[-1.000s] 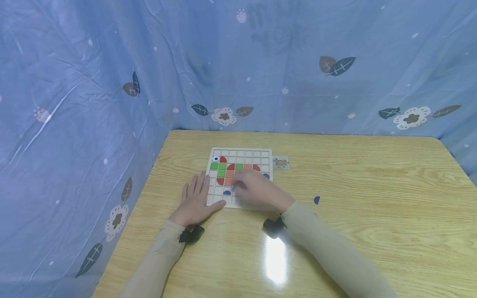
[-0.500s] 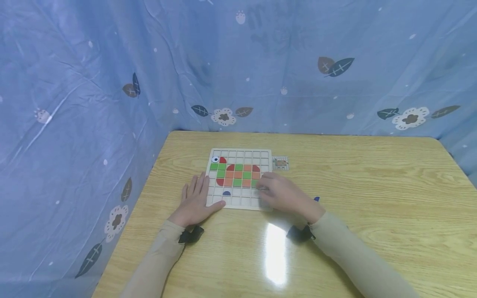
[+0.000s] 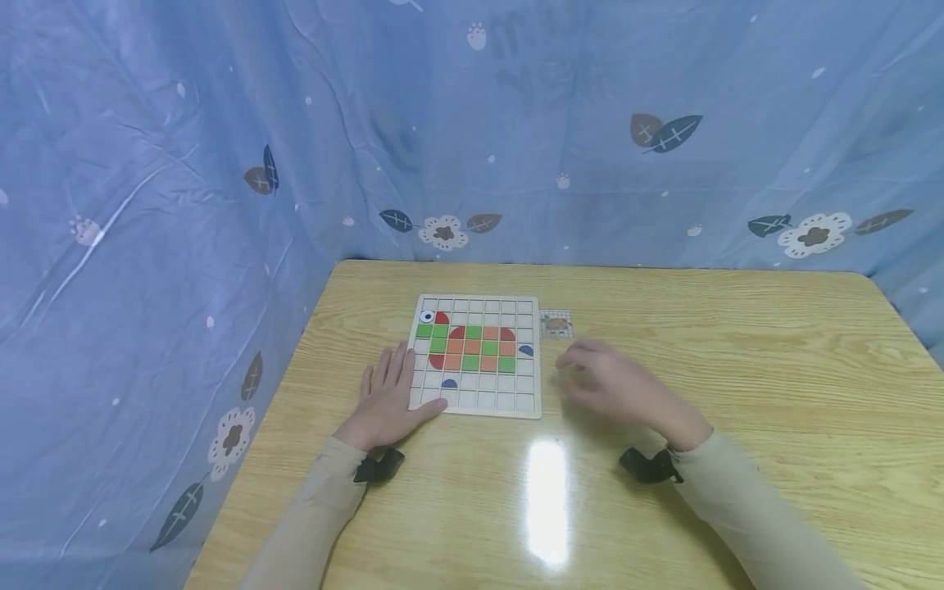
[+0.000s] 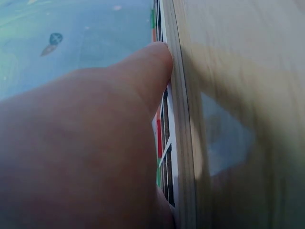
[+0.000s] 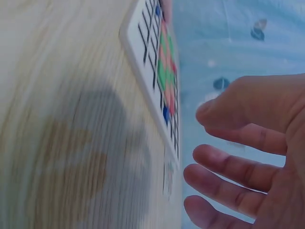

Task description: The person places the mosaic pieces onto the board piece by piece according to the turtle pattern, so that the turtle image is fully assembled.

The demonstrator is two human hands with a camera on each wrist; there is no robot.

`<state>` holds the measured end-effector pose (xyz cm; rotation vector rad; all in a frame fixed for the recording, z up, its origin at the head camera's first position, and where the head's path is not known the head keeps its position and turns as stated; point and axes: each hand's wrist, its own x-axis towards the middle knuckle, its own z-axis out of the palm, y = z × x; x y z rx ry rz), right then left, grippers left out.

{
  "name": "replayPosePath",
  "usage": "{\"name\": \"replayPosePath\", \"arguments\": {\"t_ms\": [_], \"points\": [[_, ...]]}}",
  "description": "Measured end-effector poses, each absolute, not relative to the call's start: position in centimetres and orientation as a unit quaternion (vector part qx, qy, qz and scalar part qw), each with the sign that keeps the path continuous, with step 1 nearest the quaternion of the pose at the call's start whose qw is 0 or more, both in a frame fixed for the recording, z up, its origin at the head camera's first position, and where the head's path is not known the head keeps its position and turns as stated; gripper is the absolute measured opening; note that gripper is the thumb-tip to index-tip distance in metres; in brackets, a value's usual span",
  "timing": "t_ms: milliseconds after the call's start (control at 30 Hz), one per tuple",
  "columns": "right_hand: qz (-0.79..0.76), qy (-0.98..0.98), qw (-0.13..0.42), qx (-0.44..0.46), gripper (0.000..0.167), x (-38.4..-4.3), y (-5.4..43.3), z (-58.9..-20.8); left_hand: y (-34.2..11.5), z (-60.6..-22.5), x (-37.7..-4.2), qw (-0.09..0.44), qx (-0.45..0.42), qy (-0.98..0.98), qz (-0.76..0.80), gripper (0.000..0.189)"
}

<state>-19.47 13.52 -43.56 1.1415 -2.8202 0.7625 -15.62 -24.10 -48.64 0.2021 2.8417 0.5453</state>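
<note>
A pale square grid board (image 3: 483, 401) lies on the table, bearing green, orange and red tiles, a round eye tile (image 3: 427, 316) and two blue half-circle tiles, one low on the left (image 3: 449, 383) and one at the right (image 3: 526, 350). My left hand (image 3: 383, 401) rests at the board's left edge, fingers spread straight, thumb along its lower-left corner; the left wrist view shows the thumb (image 4: 147, 71) against the board's rim. Right of the board hovers my right hand (image 3: 615, 385), slightly blurred. In the right wrist view its fingers (image 5: 228, 167) are loosely bent with nothing between them.
A small picture card (image 3: 556, 324) with a gridded pattern lies beside the board's upper right edge. The wooden table (image 3: 737, 344) reaches back to a blue patterned curtain (image 3: 590, 164), which also hangs along the left side. A bright reflection shows on the table's front part.
My right hand has moved right, from over the board to the table beside it, uncovering the tiles. A loose blue half-circle tile seen there earlier is now hidden. My left hand stays put.
</note>
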Motion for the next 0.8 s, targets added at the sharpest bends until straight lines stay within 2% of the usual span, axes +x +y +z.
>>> {"name": "replayPosePath", "arguments": {"t_ms": [333,567,800], "points": [[0.233,-0.908,-0.024,0.348,0.04,-19.4,17.2,-43.0,-24.0,-48.3,-15.5,0.119,0.069,0.973,0.185,0.112],[0.208,-0.925,-0.056,0.313,0.055,-18.7,18.5,-43.0,-24.1,-48.7,-15.6,0.113,0.073,0.973,0.189,0.112],[0.201,-0.931,-0.099,0.288,0.05,-18.7,19.2,-43.4,-24.0,-48.4,-15.5,0.122,0.071,0.973,0.182,0.113]]}}
